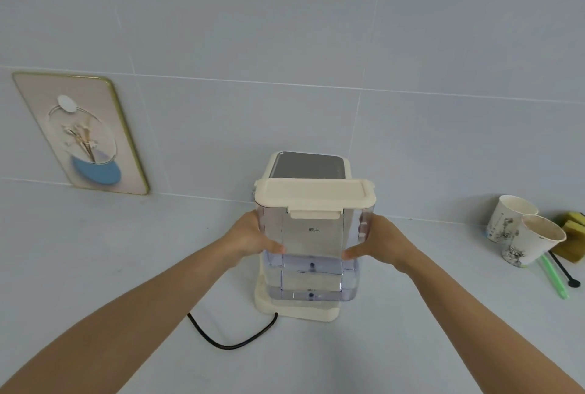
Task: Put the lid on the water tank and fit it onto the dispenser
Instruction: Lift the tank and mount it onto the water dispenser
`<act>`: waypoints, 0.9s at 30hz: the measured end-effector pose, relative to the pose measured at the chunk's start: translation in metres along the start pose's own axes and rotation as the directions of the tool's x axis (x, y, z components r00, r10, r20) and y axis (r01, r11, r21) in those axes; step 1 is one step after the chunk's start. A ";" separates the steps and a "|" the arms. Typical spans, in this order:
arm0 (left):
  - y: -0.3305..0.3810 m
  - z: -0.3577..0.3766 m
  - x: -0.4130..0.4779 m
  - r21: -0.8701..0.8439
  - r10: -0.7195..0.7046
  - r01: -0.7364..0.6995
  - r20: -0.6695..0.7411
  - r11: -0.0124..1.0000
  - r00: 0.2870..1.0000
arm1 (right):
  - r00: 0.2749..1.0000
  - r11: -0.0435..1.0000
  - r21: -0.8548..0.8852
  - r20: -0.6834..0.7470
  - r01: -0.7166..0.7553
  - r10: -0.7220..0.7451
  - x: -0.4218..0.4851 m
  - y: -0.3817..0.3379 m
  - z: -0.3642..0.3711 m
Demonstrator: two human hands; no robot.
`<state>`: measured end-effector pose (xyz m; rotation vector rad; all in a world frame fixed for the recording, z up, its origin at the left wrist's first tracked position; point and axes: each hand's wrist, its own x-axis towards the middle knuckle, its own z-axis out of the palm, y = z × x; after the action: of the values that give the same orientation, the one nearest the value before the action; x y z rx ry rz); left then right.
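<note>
A clear plastic water tank (311,245) stands upright on the cream base of the dispenser (308,168), right behind the dispenser's body. A cream lid (313,195) sits flat on top of the tank, with its front latch hanging down. My left hand (253,235) presses against the tank's left side and my right hand (376,243) against its right side, thumbs on the front face. The dispenser's grey top panel shows just beyond the lid.
A black power cord (228,335) loops on the counter at the dispenser's front left. Two paper cups (522,229), a yellow sponge (574,235), a green straw and a black stirrer lie at the right. A framed picture (82,134) leans on the tiled wall.
</note>
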<state>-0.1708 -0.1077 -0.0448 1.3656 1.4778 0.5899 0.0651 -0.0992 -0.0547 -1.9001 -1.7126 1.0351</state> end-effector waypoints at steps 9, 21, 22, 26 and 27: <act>-0.004 -0.043 0.000 -0.050 -0.074 0.070 -0.088 0.996 0.993 | 0.995 0.994 0.052 0.042 0.093 -0.095 0.026 -0.033 0.028; -0.008 -0.050 0.012 -0.053 -0.047 0.040 -0.133 0.998 0.990 | 0.993 0.985 0.124 -0.024 0.118 -0.116 0.023 -0.035 0.038; -0.009 -0.051 0.014 -0.051 -0.042 0.035 -0.135 0.998 0.990 | 0.992 0.984 0.128 -0.030 0.122 -0.119 0.023 -0.035 0.038; -0.016 -0.054 0.021 -0.047 -0.045 0.039 -0.135 0.998 0.990 | 0.992 0.983 0.134 -0.030 0.125 -0.122 0.023 -0.036 0.042; -0.017 -0.055 0.023 -0.042 -0.045 0.039 -0.135 0.998 0.990 | 0.993 0.983 0.139 -0.030 0.120 -0.116 0.023 -0.036 0.044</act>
<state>-0.2236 -0.0760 -0.0463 1.2817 1.5914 0.6933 0.0083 -0.0785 -0.0645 -1.6957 -1.6715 1.0562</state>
